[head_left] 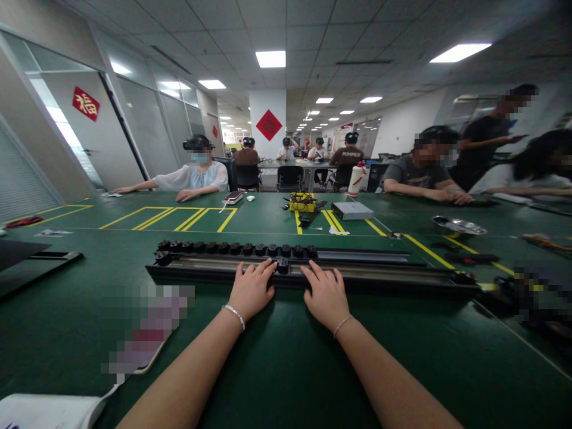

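Note:
Across the green table lies a long black channel-shaped rail (379, 283) with a lighter strip along its inside. My left hand (252, 289) rests on its near edge, fingers spread and stretched out. My right hand (328, 293) lies on the same edge further right, fingers also apart. Between the two hands a small round black part (282, 265) sits in the channel. Another similar black part (163, 257) stands at the rail's left end. Just behind runs a row of several such black parts (235, 248) along a second dark rail (366, 255).
A phone (152, 339), blurred out, lies at front left. Behind the rails are a yellow box with cables (302, 202), a grey box (352, 211) and a metal bowl (459, 226). Co-workers sit across the table (89, 262); dark tools (471, 258) lie at right.

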`<move>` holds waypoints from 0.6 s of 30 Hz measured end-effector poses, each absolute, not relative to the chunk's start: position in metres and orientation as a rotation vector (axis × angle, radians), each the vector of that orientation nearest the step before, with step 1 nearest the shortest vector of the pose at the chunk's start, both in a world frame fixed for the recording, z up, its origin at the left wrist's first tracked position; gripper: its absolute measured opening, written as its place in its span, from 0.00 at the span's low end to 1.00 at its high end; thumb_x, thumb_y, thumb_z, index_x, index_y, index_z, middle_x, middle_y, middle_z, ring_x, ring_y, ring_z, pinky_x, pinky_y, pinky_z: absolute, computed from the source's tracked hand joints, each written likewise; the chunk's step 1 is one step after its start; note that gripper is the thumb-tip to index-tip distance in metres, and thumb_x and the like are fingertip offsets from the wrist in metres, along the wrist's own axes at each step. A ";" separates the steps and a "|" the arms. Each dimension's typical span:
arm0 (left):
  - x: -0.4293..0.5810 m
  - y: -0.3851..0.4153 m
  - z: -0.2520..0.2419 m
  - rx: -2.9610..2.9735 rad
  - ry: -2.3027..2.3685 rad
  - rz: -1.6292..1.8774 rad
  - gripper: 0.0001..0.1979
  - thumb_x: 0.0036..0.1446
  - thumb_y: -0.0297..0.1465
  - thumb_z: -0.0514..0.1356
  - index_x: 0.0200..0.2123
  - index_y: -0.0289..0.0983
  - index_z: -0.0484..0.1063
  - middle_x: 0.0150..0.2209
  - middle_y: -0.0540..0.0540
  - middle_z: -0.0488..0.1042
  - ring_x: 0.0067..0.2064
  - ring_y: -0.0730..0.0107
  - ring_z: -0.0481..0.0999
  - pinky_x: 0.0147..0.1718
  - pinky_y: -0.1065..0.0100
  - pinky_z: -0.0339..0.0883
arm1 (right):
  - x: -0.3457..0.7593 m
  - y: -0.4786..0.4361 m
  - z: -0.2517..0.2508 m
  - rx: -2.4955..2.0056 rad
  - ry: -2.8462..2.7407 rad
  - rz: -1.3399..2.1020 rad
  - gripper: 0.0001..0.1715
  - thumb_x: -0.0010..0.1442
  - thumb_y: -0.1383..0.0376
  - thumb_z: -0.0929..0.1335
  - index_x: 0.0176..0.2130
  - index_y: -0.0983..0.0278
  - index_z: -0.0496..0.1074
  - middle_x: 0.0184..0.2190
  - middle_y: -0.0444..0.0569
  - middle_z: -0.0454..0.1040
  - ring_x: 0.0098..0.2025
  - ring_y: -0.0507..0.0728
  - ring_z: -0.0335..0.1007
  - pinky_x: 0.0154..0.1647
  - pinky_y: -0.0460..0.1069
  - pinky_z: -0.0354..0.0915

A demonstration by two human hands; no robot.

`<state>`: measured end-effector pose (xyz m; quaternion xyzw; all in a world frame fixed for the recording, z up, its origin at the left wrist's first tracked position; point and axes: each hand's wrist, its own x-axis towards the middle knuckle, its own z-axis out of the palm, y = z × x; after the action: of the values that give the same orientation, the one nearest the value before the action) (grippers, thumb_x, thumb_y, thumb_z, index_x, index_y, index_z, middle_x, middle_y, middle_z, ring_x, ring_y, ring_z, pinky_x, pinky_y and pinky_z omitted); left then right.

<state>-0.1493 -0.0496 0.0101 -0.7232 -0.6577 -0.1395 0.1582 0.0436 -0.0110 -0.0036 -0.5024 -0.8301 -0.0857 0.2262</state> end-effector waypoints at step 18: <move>-0.145 -0.052 0.007 -2.057 -1.901 -0.432 0.29 0.51 0.36 0.54 0.57 0.47 0.55 0.60 0.49 0.60 0.54 0.56 0.64 0.58 0.39 0.37 | 0.044 -0.011 -0.003 -1.385 -2.296 -0.234 0.29 0.53 0.65 0.62 0.55 0.54 0.62 0.59 0.44 0.58 0.50 0.59 0.59 0.59 0.59 0.39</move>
<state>-0.1449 -0.0517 0.0071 -0.7173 -0.6627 -0.1506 0.1533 0.0437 -0.0108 -0.0031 -0.5016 -0.8315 -0.0849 0.2231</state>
